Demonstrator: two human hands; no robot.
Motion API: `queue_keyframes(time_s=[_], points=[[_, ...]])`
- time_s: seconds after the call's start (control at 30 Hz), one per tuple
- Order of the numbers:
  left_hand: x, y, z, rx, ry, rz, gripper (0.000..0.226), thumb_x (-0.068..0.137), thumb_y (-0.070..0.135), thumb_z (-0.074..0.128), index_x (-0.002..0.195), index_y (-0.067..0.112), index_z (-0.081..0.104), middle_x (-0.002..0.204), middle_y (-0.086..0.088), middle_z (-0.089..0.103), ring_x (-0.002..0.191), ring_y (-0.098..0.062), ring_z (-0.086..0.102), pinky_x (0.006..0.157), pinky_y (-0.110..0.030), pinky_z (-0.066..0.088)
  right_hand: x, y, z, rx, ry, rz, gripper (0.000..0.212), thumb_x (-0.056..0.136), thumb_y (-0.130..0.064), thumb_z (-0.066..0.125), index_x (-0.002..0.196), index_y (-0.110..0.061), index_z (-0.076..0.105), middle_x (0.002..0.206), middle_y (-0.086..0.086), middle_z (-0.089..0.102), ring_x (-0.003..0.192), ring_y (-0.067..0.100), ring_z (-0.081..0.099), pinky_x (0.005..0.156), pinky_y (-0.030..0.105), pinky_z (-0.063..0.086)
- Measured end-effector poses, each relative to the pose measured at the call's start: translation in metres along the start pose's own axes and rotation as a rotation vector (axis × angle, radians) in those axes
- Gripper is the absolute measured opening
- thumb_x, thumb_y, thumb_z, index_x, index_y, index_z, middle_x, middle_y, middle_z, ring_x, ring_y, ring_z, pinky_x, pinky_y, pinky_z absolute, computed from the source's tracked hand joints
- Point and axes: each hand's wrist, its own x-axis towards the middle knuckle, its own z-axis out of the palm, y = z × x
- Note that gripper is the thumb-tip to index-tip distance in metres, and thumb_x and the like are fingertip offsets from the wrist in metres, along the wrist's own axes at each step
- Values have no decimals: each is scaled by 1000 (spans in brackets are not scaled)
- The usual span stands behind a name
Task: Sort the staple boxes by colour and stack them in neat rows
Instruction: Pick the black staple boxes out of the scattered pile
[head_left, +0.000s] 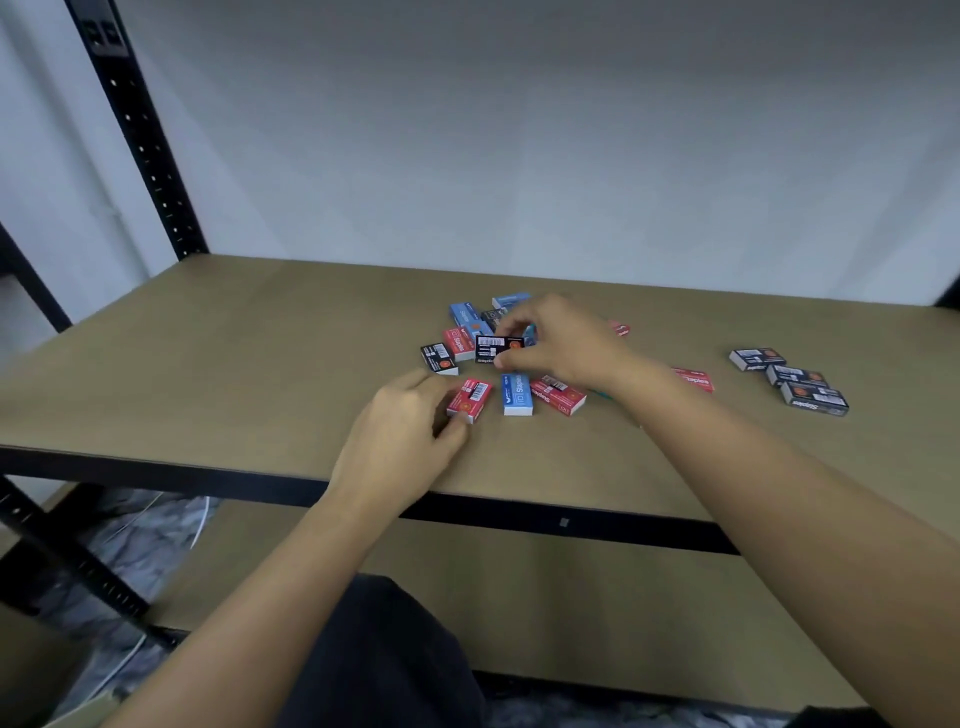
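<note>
A loose pile of red, blue and black staple boxes lies mid-shelf. My right hand (556, 345) pinches a black box (496, 348) between thumb and fingers, just above the pile. My left hand (402, 436) grips a red box (470, 400) at the pile's near edge. Beside that box lie a blue box (516, 394) and a longer red box (558, 395). Another black box (439, 358) sits at the pile's left. Three black boxes (792, 382) form a diagonal row at the right. A single red box (693, 379) lies behind my right forearm.
The brown shelf board (234, 374) has a black front edge (156, 475). A black perforated upright (137, 130) stands at the back left. A lower shelf and crumpled plastic sheeting (145, 540) show below. A grey wall closes the back.
</note>
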Motion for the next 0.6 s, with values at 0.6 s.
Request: queue_keyframes(time_s=[0.6], points=[[12,194,105,-85,-305,417,32,90,33,58,120,23,63,114,13,58,100,-6,55,86,-30,49,-202,143,-108,-232,165,384,29,74,-39,75,101,-29,71,98,-1,71,93,22,65,84,42,53]])
